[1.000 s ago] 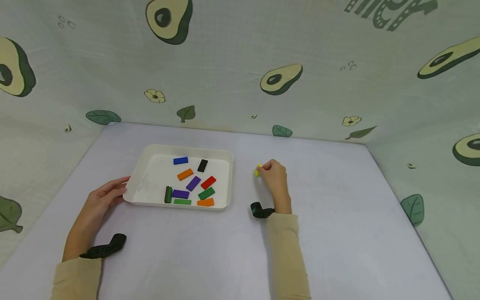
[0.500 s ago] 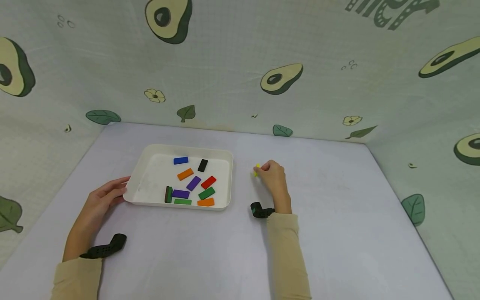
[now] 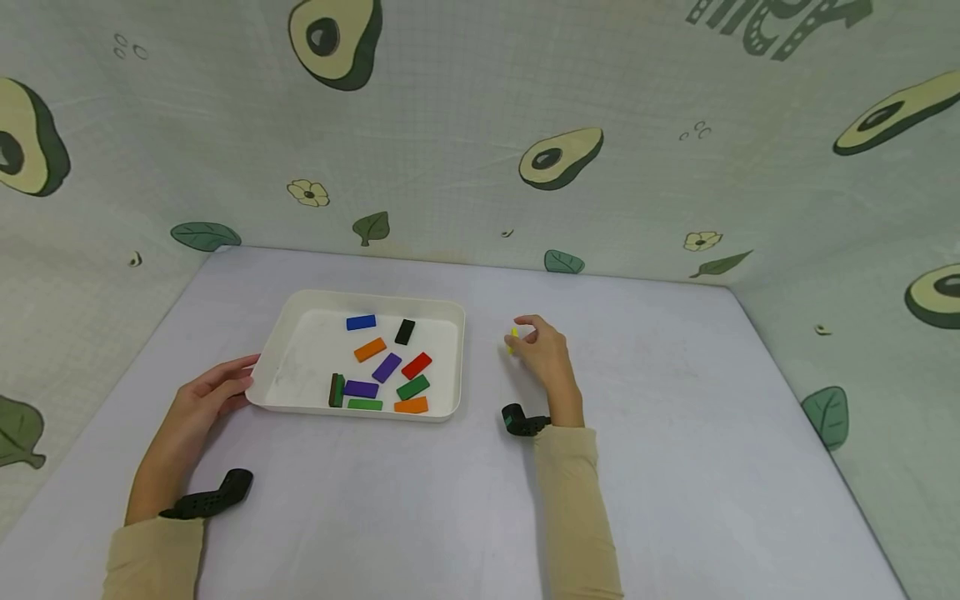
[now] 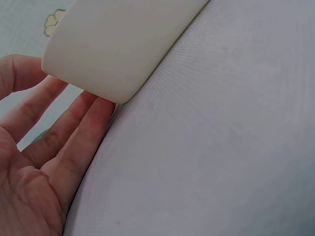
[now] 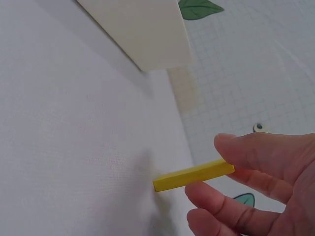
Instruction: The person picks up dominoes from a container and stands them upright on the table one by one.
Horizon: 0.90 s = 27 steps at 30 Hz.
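In the head view my right hand (image 3: 546, 357) holds a small yellow block (image 3: 513, 340) over the table, just right of the white tray (image 3: 455, 367). The right wrist view shows the yellow block (image 5: 194, 175) as a slim rectangular bar, with fingertips above and below it and its far end sticking out. My left hand (image 3: 201, 408) rests at the tray's left end. In the left wrist view, that hand's extended fingers (image 4: 83, 132) touch the bottom of the tray's end wall (image 4: 113, 54).
Inside the tray lie several small blocks, among them a blue one (image 3: 362, 322), a black one (image 3: 405, 332), a red one (image 3: 417, 365) and a purple one (image 3: 387, 367). A patterned cloth (image 3: 450, 100) stands behind the white table (image 3: 390, 517).
My right hand's fingers have shifted on the yellow block, and one finger has lifted away from it. The block has moved slightly left. My left hand and the tray keep their places.
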### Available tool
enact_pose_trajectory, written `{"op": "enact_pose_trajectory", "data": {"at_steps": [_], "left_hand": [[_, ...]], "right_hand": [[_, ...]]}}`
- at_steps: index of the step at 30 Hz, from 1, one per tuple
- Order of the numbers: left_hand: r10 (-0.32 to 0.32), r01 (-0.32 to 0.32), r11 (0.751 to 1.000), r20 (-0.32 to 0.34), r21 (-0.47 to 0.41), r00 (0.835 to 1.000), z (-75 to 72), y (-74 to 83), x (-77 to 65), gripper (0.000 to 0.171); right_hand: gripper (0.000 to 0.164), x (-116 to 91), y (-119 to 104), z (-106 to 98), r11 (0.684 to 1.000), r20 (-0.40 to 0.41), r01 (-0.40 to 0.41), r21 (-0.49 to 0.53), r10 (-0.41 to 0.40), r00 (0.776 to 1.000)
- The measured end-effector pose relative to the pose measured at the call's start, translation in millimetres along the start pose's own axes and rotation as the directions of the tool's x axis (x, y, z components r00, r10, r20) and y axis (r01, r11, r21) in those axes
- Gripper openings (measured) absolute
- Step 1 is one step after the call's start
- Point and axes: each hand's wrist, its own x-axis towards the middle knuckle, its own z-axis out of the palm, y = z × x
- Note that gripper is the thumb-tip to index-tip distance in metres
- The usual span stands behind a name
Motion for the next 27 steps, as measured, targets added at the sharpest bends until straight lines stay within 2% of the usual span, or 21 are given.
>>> {"op": "enact_pose_trajectory", "data": {"at_steps": [7,15,27], "left_hand": [[0.017,-0.017,0.999,0.009,-0.028,1.0,0.6,-0.3,0.6,0.041],[0.005,-0.005,1.0,-0.007,-0.007,1.0,-0.3,-0.4,0.7,0.042],[-0.007,0.007,1.0,0.005,0.009,1.0,-1.7,-1.7,0.0,0.039]], "right_hand": [[0.033,1.9,2.2,2.4,1.0,-0.001,0.026,-0.007,-0.026,1.0],[0.034,4.6,2.9,4.4,0.999,0.007,0.045,0.03,-0.045,0.999],[0.034,4.4,6.7,4.3,1.0,0.024,0.02,0.022,-0.021,0.999]]}}
